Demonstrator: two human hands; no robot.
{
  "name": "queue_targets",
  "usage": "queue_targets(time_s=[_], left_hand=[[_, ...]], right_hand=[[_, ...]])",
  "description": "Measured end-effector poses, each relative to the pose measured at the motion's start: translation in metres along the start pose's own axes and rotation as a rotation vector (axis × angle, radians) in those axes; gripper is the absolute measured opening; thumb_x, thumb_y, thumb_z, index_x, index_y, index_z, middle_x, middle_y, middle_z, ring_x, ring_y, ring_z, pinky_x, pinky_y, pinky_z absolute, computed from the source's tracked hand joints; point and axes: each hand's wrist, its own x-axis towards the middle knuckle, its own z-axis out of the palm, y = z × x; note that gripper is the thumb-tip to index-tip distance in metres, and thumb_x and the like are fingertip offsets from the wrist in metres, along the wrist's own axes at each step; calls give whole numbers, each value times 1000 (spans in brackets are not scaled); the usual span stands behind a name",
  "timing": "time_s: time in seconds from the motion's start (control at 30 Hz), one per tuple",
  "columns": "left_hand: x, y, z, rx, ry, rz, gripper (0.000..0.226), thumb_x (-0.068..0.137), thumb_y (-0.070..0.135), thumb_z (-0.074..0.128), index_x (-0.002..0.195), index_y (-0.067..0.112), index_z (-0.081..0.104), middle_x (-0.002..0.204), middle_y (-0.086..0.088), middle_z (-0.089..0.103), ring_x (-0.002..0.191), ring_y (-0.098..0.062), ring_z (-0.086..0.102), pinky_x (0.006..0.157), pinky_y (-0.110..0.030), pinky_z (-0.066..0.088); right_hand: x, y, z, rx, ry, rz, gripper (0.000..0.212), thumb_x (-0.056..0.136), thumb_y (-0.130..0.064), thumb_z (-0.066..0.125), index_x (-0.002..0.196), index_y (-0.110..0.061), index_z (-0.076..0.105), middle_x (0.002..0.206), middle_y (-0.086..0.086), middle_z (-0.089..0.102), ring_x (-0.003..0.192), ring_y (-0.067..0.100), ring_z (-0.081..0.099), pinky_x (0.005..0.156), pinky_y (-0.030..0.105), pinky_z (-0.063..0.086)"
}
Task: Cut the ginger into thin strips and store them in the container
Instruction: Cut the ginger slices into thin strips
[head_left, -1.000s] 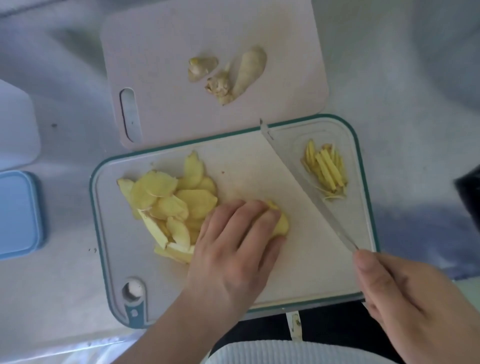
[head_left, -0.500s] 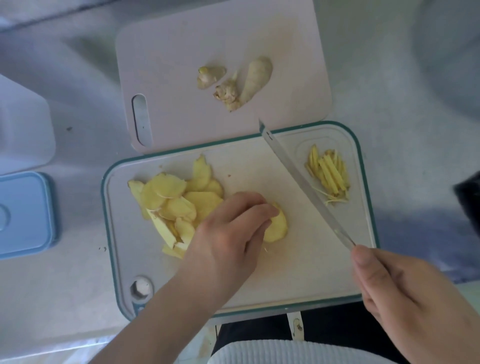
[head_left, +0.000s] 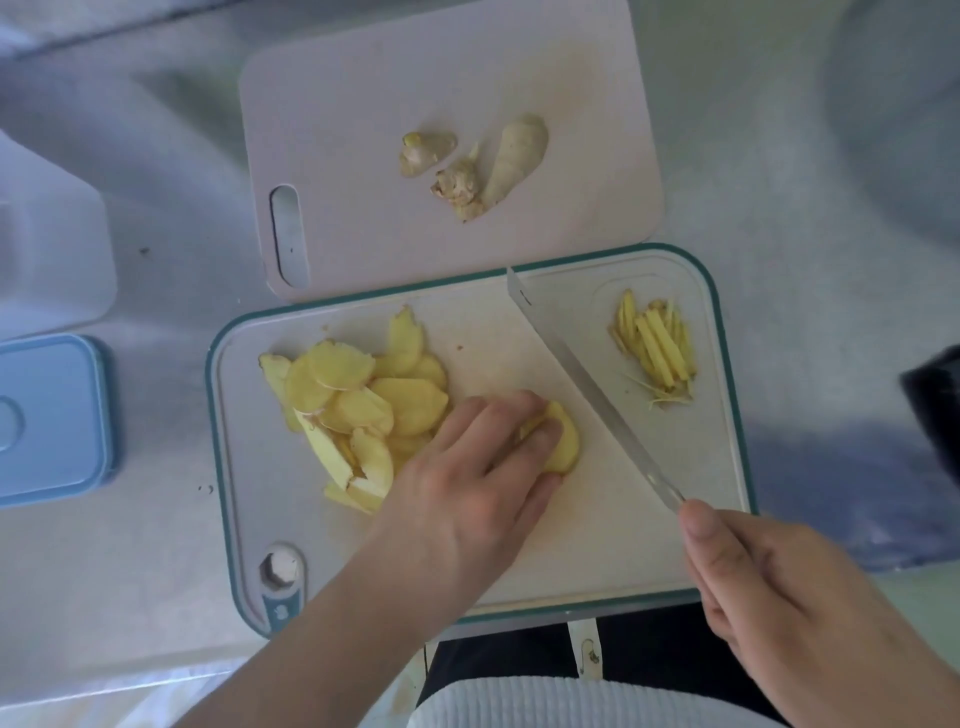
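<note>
Fingers of my left hand (head_left: 467, 483) have resettled flat, pressing the ginger slices (head_left: 558, 441) (next batch), while my right hand (head_left: 779, 587) grips the knife (head_left: 587, 389) poised beside them.

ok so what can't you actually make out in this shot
Head view only:
- Knife handle: hidden inside the right hand.
- Ginger slices by the blade: partly covered by the left hand, so no count.
- Blue lid: cut off by the left edge.
- Dark object: cut off at right, blurred, unidentifiable.
</note>
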Motion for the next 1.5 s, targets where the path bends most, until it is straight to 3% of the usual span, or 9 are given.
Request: queue_targets(time_s=[0.43,0.67,0.8,0.93,1.03,1.13,1.27,1.4,1.5], left_hand=[[-4,23,18,68,65,85,13,93,2,72,104,-4,74,108,-17,70,98,-34,66,86,-42,53],[-9,19,26,36,75,106,13,91,-1,72,103,-6,74,110,-18,71,100,-35,67,83,-42,55],[-10,17,30,38,90,121,11,90,-3,73,100,-7,75,109,-19,71,98,-36,69,82,-42,56],[-8,18,30,38,86,115,9,90,-3,72,99,-6,75,108,-17,72,96,-36,68,83,-42,54],[-7,19,30,44,84,115,10,90,-3,72,99,-6,75,109,-16,73,97,-35,68,85,-42,54],[-7,19,30,41,78,115,13,89,-4,73,101,-6,75,111,-16,72,99,-35,68,86,-41,54],[-8,19,31,44,67,107,18,88,-3,74,106,-6,74,114,-17,72,101,-36,68,88,-42,54],[-7,19,31,42,81,99,17,87,-2,75,103,-6,75,112,-18,72,99,-35,68,86,-41,54],[-7,18,31,58,90,99,15,88,0,75,102,-5,76,111,-15,73,99,-33,70,88,-40,54]], right_hand=[[2,-3,-4,-64,-57,-12,72,69,-84,15,68,-17,42,46,4,36,43,11,39,48,21,32],[-11,-5,-3,-76,27,-1,78,61,-96,4,66,-34,52,43,-6,48,49,6,53,51,14,38],[-15,-2,-3,-160,108,-100,49,90,-75,17,60,-45,40,45,-20,44,41,-9,46,42,2,31],[-16,-1,1,-112,153,-101,45,92,-72,20,60,-47,40,48,-24,46,41,-10,44,39,4,29],[-18,-1,6,-180,215,-187,49,98,-63,21,61,-41,44,65,-33,51,51,-16,45,44,1,31],[-17,-3,11,-221,228,-166,61,99,-62,18,51,-38,48,94,-18,54,63,-9,49,51,2,36],[6,-7,12,-55,32,-39,72,81,-83,13,54,-26,46,50,-11,51,48,5,49,51,15,35],[18,-16,10,-51,49,-128,61,86,-73,21,47,-27,30,42,-11,42,40,6,42,43,9,29],[4,-12,3,-31,26,-57,68,79,-83,14,53,-27,44,43,-10,44,45,7,45,47,15,32]])
